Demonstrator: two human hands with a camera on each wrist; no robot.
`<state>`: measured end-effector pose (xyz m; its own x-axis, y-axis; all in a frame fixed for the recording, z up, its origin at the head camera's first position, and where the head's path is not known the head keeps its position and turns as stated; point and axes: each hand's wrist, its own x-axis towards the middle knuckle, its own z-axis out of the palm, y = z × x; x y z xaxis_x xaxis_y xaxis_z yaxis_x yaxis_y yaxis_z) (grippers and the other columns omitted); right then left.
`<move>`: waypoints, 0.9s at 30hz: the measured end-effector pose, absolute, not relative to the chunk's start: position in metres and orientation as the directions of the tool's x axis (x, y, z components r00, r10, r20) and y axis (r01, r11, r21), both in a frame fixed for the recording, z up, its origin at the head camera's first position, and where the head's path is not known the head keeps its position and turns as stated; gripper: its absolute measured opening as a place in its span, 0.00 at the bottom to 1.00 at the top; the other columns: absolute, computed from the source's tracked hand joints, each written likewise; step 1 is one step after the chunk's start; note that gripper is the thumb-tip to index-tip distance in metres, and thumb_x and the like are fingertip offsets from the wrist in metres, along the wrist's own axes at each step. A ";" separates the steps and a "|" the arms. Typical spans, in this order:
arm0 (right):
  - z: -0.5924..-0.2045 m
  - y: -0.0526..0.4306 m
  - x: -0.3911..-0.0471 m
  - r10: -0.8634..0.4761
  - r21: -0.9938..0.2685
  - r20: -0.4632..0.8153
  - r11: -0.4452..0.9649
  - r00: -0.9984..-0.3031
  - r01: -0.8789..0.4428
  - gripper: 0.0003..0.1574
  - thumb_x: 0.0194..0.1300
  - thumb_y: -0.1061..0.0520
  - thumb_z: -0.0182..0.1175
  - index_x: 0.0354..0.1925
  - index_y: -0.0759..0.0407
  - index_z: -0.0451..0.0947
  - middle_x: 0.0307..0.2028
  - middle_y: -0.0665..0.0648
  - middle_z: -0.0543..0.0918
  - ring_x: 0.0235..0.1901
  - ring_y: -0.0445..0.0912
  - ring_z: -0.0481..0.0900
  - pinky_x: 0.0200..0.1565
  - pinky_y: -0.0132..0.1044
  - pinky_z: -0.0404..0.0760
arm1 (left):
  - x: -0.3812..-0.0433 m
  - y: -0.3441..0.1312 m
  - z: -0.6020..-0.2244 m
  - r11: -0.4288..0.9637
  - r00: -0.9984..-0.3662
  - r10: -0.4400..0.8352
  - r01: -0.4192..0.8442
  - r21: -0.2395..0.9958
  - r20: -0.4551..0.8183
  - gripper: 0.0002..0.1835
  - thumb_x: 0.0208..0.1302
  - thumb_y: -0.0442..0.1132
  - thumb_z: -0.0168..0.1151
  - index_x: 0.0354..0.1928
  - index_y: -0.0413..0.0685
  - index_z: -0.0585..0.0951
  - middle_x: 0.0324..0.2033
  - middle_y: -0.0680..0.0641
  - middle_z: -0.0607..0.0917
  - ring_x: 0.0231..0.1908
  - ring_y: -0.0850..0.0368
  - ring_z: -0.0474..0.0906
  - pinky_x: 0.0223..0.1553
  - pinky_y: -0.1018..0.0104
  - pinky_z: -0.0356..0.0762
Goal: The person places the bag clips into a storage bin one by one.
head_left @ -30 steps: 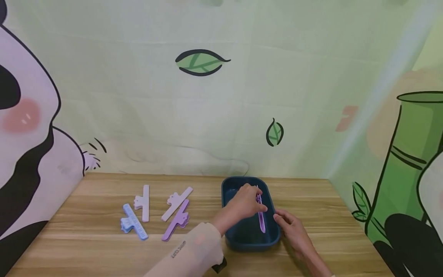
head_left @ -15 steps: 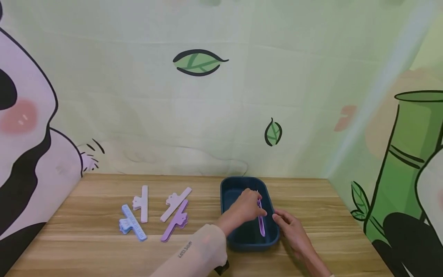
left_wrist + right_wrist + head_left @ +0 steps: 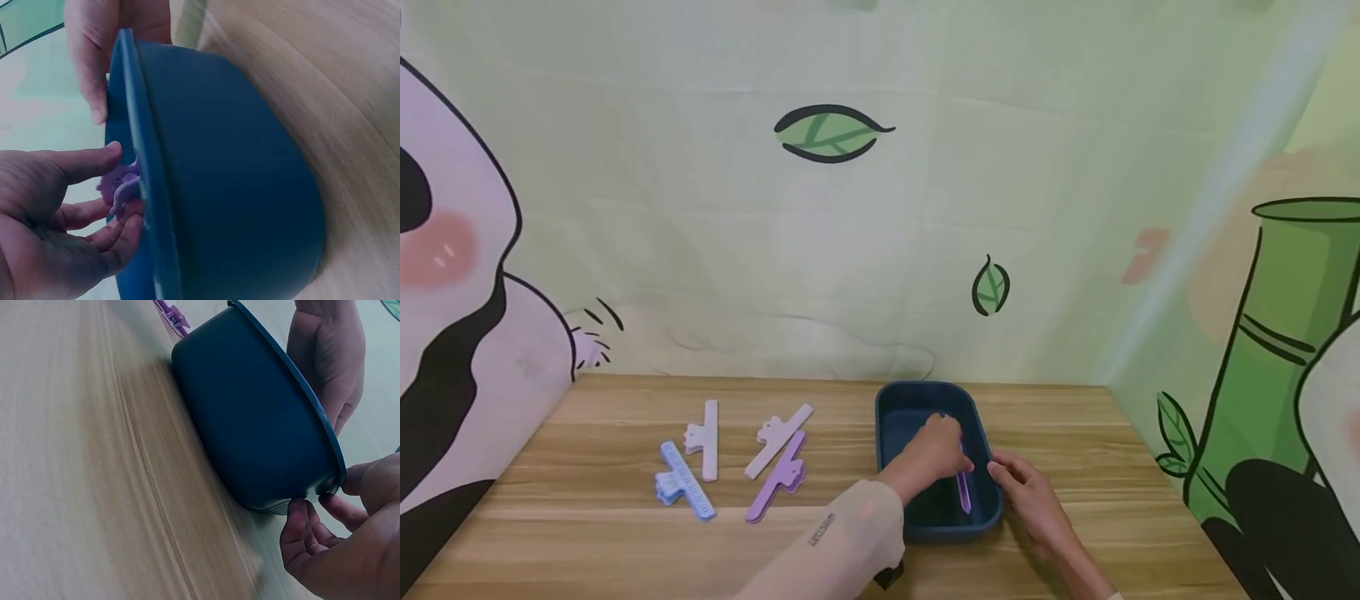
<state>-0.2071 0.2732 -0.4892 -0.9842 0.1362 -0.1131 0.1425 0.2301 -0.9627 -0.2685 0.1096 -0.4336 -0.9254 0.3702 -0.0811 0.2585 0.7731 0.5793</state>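
In the head view my left hand (image 3: 931,450) reaches down into a dark blue plastic bin (image 3: 891,402). It holds a purple clip (image 3: 964,493) standing on edge near the bin's right wall. The left wrist view shows the thumb and fingers around the clip's paw-shaped handle (image 3: 119,187), just inside the rim; its long bar is hidden behind the wall. My right hand (image 3: 1033,504) steadies the bin's right side. Seen from the right wrist, its thumb and forefinger (image 3: 344,512) pinch the rim, while other fingertips touch the wall below.
Left of the bin, several clips lie on the wooden table (image 3: 625,554): a blue clip (image 3: 685,482), a white clip (image 3: 711,442), another pale clip (image 3: 778,442) and a purple clip (image 3: 777,477). A cartoon-printed cloth (image 3: 880,250) hangs behind the table.
My left hand has sunk a little deeper into the bin with the purple clip, its fingers now covering more of it. My right hand stays at the bin's side.
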 end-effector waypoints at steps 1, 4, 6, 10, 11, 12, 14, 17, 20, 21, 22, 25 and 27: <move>-0.489 0.273 -0.207 0.138 -0.963 -0.114 0.227 -0.984 0.144 0.26 0.78 0.54 0.57 0.67 0.69 0.74 0.57 0.64 0.82 0.50 0.50 0.79 0.43 0.36 0.81 | -0.269 0.111 -0.435 0.778 -0.925 0.372 0.265 0.570 -0.077 0.22 0.60 0.42 0.78 0.50 0.36 0.84 0.48 0.38 0.81 0.44 0.47 0.78 0.50 0.53 0.83; -0.490 0.273 -0.207 0.135 -0.965 -0.111 0.223 -0.985 0.139 0.27 0.78 0.53 0.58 0.67 0.69 0.74 0.57 0.64 0.82 0.51 0.49 0.79 0.43 0.36 0.81 | -0.271 0.113 -0.439 0.789 -0.924 0.373 0.272 0.550 -0.079 0.22 0.59 0.42 0.79 0.50 0.35 0.84 0.50 0.37 0.81 0.44 0.47 0.79 0.51 0.52 0.83; -0.490 0.273 -0.207 0.135 -0.965 -0.108 0.224 -0.985 0.137 0.28 0.78 0.53 0.59 0.67 0.69 0.74 0.57 0.64 0.82 0.51 0.49 0.79 0.43 0.36 0.81 | -0.271 0.114 -0.442 0.793 -0.925 0.372 0.270 0.546 -0.083 0.23 0.58 0.42 0.79 0.50 0.35 0.84 0.51 0.36 0.81 0.44 0.46 0.80 0.50 0.50 0.83; -0.491 0.273 -0.208 0.138 -0.966 -0.116 0.214 -0.984 0.144 0.27 0.78 0.53 0.58 0.66 0.69 0.74 0.56 0.63 0.82 0.50 0.48 0.79 0.44 0.35 0.81 | -0.271 0.115 -0.444 0.795 -0.922 0.375 0.266 0.545 -0.097 0.24 0.58 0.41 0.79 0.51 0.35 0.84 0.53 0.36 0.81 0.45 0.45 0.80 0.51 0.49 0.83; -0.491 0.273 -0.208 0.135 -0.967 -0.113 0.211 -0.984 0.140 0.27 0.78 0.53 0.58 0.66 0.69 0.74 0.56 0.63 0.82 0.50 0.48 0.80 0.44 0.35 0.81 | -0.271 0.116 -0.445 0.794 -0.921 0.377 0.264 0.547 -0.102 0.24 0.58 0.41 0.79 0.52 0.35 0.83 0.53 0.35 0.81 0.46 0.45 0.80 0.51 0.48 0.83; -0.491 0.273 -0.208 0.136 -0.969 -0.113 0.206 -0.984 0.140 0.27 0.78 0.54 0.58 0.66 0.69 0.74 0.55 0.63 0.83 0.49 0.47 0.80 0.43 0.35 0.81 | -0.271 0.116 -0.445 0.793 -0.920 0.378 0.262 0.549 -0.107 0.24 0.58 0.41 0.79 0.53 0.34 0.83 0.54 0.35 0.81 0.46 0.45 0.80 0.51 0.48 0.83; -0.490 0.272 -0.208 0.132 -0.972 -0.111 0.191 -0.985 0.135 0.27 0.78 0.54 0.58 0.66 0.70 0.74 0.55 0.63 0.83 0.49 0.47 0.81 0.44 0.35 0.81 | -0.271 0.116 -0.446 0.793 -0.918 0.381 0.262 0.550 -0.112 0.25 0.58 0.40 0.79 0.54 0.34 0.83 0.54 0.35 0.81 0.48 0.44 0.80 0.52 0.47 0.82; -0.490 0.272 -0.208 0.124 -0.976 -0.100 0.182 -0.987 0.122 0.28 0.78 0.54 0.58 0.67 0.72 0.73 0.56 0.65 0.82 0.50 0.48 0.81 0.44 0.35 0.82 | -0.272 0.115 -0.448 0.789 -0.919 0.378 0.255 0.558 -0.115 0.25 0.58 0.39 0.79 0.53 0.33 0.83 0.53 0.35 0.81 0.48 0.44 0.80 0.52 0.47 0.82; -0.490 0.272 -0.207 0.124 -0.976 -0.098 0.183 -0.987 0.120 0.28 0.78 0.55 0.58 0.67 0.72 0.72 0.57 0.66 0.82 0.50 0.48 0.81 0.43 0.36 0.82 | -0.273 0.115 -0.450 0.786 -0.920 0.377 0.257 0.562 -0.106 0.25 0.56 0.39 0.79 0.52 0.33 0.83 0.51 0.35 0.82 0.49 0.43 0.80 0.52 0.46 0.82; -0.490 0.272 -0.207 0.125 -0.975 -0.098 0.186 -0.987 0.120 0.28 0.78 0.54 0.58 0.67 0.72 0.72 0.57 0.66 0.82 0.49 0.48 0.81 0.43 0.36 0.82 | -0.273 0.115 -0.450 0.785 -0.921 0.376 0.256 0.565 -0.105 0.25 0.56 0.39 0.79 0.52 0.33 0.83 0.50 0.35 0.82 0.48 0.43 0.79 0.52 0.46 0.82; -0.490 0.272 -0.208 0.124 -0.975 -0.096 0.190 -0.988 0.119 0.29 0.78 0.54 0.58 0.67 0.72 0.72 0.56 0.66 0.82 0.49 0.48 0.81 0.43 0.37 0.82 | -0.273 0.116 -0.451 0.784 -0.921 0.376 0.256 0.566 -0.103 0.24 0.56 0.39 0.79 0.52 0.33 0.83 0.50 0.35 0.82 0.47 0.43 0.79 0.51 0.46 0.82; -0.490 0.272 -0.207 0.130 -0.972 -0.101 0.197 -0.986 0.126 0.28 0.78 0.54 0.58 0.67 0.71 0.73 0.56 0.65 0.82 0.49 0.49 0.81 0.42 0.37 0.82 | -0.272 0.116 -0.452 0.788 -0.920 0.377 0.261 0.557 -0.103 0.24 0.57 0.39 0.79 0.52 0.33 0.84 0.49 0.35 0.82 0.46 0.44 0.79 0.52 0.46 0.82; -0.491 0.273 -0.207 0.130 -0.971 -0.101 0.205 -0.986 0.126 0.28 0.78 0.54 0.58 0.67 0.71 0.73 0.56 0.65 0.82 0.49 0.49 0.81 0.42 0.37 0.81 | -0.271 0.116 -0.452 0.802 -0.922 0.374 0.268 0.534 -0.100 0.24 0.57 0.40 0.79 0.52 0.35 0.84 0.48 0.36 0.83 0.46 0.43 0.80 0.53 0.46 0.81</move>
<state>-0.2072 0.2728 -0.4907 -0.9863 0.1305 -0.1005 0.1260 0.2049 -0.9706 -0.2715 0.1159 -0.4517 -0.9219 0.3744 -0.0998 0.2678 0.8018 0.5341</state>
